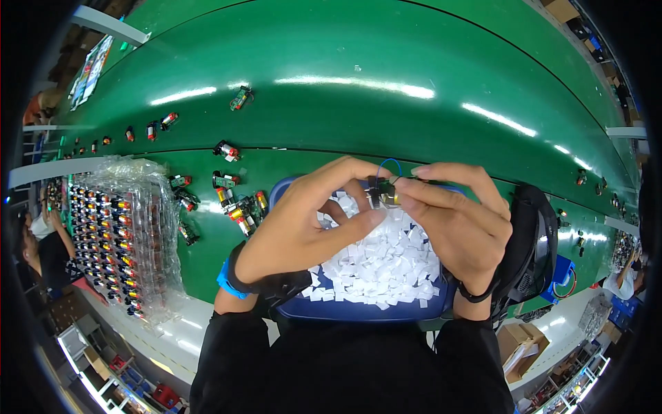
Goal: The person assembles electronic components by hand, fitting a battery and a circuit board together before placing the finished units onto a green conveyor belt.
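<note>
Both of my hands meet above a blue tray (358, 314) filled with small white square pieces (379, 269). Between my fingertips is a small motor assembly (388, 196) with a black part, a brass-coloured part and a looped blue wire (389, 162). My left hand (296, 217) pinches its black side with thumb and forefinger. My right hand (458, 217) grips the other side, near the wire's end. The fingers hide much of the assembly.
More motor assemblies (241, 214) lie loose on the green table (331, 117) at left. A clear plastic tray stack (117, 241) of them stands at far left. Right of the tray are a black bag (534, 248) and a blue box (560, 276). Other people sit at both sides.
</note>
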A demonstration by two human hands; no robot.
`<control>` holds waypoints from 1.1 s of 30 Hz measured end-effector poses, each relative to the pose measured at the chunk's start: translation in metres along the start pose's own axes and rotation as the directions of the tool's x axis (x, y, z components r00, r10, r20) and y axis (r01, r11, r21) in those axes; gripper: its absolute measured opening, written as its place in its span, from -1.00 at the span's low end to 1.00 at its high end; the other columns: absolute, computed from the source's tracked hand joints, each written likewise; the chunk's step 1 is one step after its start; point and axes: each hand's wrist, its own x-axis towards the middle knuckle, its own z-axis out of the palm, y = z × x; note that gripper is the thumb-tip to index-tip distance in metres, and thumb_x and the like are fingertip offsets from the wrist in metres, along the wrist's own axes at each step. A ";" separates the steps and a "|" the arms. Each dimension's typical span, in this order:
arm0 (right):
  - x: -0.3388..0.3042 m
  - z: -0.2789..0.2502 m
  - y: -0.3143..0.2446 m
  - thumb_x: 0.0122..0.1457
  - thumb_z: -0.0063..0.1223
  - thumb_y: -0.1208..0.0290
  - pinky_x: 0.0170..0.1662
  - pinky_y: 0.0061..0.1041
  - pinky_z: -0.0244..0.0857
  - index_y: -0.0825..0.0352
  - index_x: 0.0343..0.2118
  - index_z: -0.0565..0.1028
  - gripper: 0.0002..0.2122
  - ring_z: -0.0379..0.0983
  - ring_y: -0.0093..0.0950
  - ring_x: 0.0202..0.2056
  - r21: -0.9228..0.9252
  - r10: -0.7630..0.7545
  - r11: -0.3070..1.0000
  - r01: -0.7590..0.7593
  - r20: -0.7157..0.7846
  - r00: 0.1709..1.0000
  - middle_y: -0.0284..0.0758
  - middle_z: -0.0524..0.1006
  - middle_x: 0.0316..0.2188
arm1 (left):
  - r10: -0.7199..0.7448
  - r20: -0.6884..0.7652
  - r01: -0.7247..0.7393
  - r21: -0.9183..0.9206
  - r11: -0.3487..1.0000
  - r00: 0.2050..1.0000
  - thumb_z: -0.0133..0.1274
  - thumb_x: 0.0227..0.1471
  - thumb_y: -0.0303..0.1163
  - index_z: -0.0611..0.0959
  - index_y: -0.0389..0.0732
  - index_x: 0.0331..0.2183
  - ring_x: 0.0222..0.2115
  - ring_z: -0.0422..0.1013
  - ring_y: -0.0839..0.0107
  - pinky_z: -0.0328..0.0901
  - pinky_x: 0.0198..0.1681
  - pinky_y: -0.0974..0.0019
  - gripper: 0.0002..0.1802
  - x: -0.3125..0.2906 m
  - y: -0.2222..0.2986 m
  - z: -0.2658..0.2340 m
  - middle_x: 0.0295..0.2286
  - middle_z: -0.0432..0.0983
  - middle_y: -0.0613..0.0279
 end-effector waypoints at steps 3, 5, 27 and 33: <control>0.000 -0.001 0.000 -0.20 0.38 0.62 -0.33 -0.49 0.47 0.43 -0.50 0.58 -0.83 0.54 -0.36 -0.32 -0.011 -0.055 0.998 0.056 0.016 0.998 -0.31 0.65 -0.40 | -0.102 -0.003 0.102 0.000 0.995 0.995 0.12 0.08 -0.59 0.51 -0.33 -0.04 -0.34 0.49 0.51 0.45 -0.45 0.50 -0.64 0.000 -0.001 0.000 -0.28 0.55 0.15; 0.001 -0.003 -0.001 -0.20 0.39 0.61 -0.34 -0.50 0.46 0.44 -0.48 0.58 -0.81 0.54 -0.37 -0.33 -0.024 -0.079 0.997 0.080 0.022 0.997 -0.30 0.65 -0.41 | -0.150 0.004 0.150 0.000 0.989 0.989 0.13 0.09 -0.59 0.52 -0.33 -0.06 -0.33 0.50 0.49 0.46 -0.44 0.48 -0.66 0.001 -0.003 0.000 -0.27 0.55 0.13; -0.010 -0.004 -0.017 0.02 0.34 0.55 -0.50 -0.69 0.33 0.47 -0.33 0.57 -0.82 0.52 -0.58 -0.60 0.604 0.480 0.628 -0.492 0.197 0.855 -0.29 0.59 -0.56 | 0.483 -0.019 -0.434 0.408 0.803 0.875 0.27 0.04 -0.37 0.53 -0.38 -0.14 -0.21 0.55 0.15 0.42 -0.13 0.22 -0.59 -0.002 -0.002 0.004 -0.20 0.60 -0.16; -0.008 -0.005 -0.015 0.02 0.35 0.54 -0.47 -0.69 0.36 0.49 -0.37 0.55 -0.81 0.53 -0.60 -0.52 0.524 0.506 0.632 -0.571 0.278 0.816 -0.25 0.60 -0.49 | 0.587 -0.026 -0.498 0.500 0.708 0.809 0.27 -0.05 -0.58 0.61 -0.39 -0.17 -0.33 0.57 0.28 0.46 -0.29 0.32 -0.66 0.002 -0.002 0.006 -0.26 0.63 0.04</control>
